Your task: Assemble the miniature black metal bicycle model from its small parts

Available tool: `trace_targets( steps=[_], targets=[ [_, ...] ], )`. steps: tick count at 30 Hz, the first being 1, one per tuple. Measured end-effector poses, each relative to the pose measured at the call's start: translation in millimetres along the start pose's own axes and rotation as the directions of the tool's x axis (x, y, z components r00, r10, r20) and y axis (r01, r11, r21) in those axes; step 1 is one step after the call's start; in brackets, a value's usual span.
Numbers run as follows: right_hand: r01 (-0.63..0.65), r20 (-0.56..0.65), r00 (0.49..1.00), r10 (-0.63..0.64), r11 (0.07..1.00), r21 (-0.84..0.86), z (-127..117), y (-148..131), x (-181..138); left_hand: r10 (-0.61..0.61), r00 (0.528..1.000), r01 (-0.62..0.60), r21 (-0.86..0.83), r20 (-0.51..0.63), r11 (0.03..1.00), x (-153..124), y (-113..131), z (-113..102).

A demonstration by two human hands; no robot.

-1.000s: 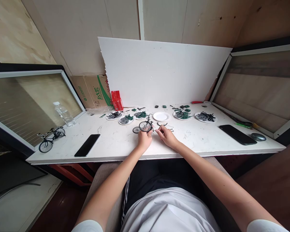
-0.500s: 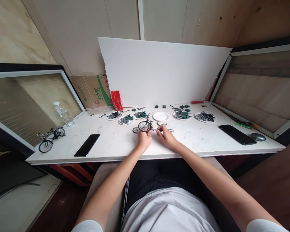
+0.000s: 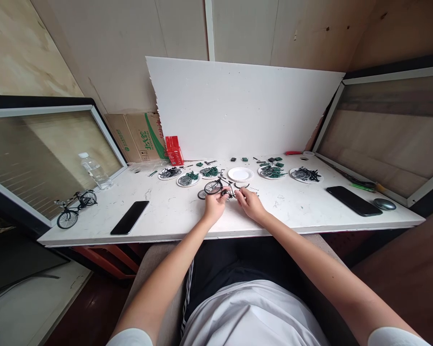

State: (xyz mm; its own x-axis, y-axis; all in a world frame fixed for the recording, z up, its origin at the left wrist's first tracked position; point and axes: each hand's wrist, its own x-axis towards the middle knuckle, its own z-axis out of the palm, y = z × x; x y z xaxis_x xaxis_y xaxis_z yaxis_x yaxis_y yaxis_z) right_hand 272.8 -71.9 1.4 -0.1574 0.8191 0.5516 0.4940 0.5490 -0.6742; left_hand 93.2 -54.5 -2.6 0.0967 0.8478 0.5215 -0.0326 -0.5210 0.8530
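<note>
A small black model bicycle (image 3: pixel 218 186) is at the middle of the white table (image 3: pixel 173 214). My left hand (image 3: pixel 214 206) is closed on its frame, just below the mounted wheel. My right hand (image 3: pixel 250 203) pinches something small at the frame's right end; I cannot make out what it is. A loose black wheel (image 3: pixel 202 194) lies flat on the table just left of my left hand. A curved black strip (image 3: pixel 242 185) lies beyond my right hand.
Paper plates of green and black parts (image 3: pixel 188 178) and one bare plate (image 3: pixel 240 173) line the back. A finished model bicycle (image 3: pixel 72 210), a water bottle (image 3: pixel 95 170) and a phone (image 3: pixel 130 217) sit left. Another phone (image 3: pixel 353 200) and a mouse (image 3: pixel 384 204) sit right.
The model bicycle has tilted lower toward the table in my left hand. My right hand has moved in closer to the frame's right end.
</note>
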Motion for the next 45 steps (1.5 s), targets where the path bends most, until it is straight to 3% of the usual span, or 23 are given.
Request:
trace_targets(
  steps=[6, 16, 21, 25, 29, 39, 45],
  targets=[
    [0.053, -0.087, 0.995, -0.051, 0.998, 0.016, -0.5, -0.4, -0.5, -0.232, 0.973, 0.216, -0.325, -0.011, 0.921, 6.8, 11.6, -10.3],
    [0.176, -0.096, 0.978, -0.187, 0.978, -0.109, 4.8, -6.4, -6.2, -0.302, 0.952, 0.278, -0.529, 0.044, 0.802, 9.5, 21.9, -11.7],
    [0.211, -0.174, 0.957, -0.232, 0.969, -0.131, 3.8, -8.7, -6.1, -0.304, 0.947, 0.315, -0.499, 0.106, 0.807, 6.1, 25.1, -7.6],
    [0.279, -0.256, 0.913, -0.319, 0.943, -0.18, 1.2, -14.3, -4.4, -0.275, 0.947, 0.322, -0.445, 0.168, 0.836, 2.0, 22.5, -2.4],
    [0.378, -0.241, 0.876, -0.417, 0.906, -0.191, 2.0, -18.7, -2.9, -0.297, 0.929, 0.367, -0.437, 0.223, 0.821, -0.7, 18.5, 2.9],
    [0.376, -0.106, 0.917, -0.384, 0.922, -0.088, 4.8, -17.8, -4.2, -0.317, 0.91, 0.41, -0.463, 0.268, 0.785, 0.4, 9.8, 0.7],
    [0.363, -0.099, 0.924, -0.37, 0.928, -0.084, 5.5, -17.0, -5.0, -0.325, 0.911, 0.411, -0.47, 0.255, 0.781, 0.4, 6.6, 1.2]
  ],
)
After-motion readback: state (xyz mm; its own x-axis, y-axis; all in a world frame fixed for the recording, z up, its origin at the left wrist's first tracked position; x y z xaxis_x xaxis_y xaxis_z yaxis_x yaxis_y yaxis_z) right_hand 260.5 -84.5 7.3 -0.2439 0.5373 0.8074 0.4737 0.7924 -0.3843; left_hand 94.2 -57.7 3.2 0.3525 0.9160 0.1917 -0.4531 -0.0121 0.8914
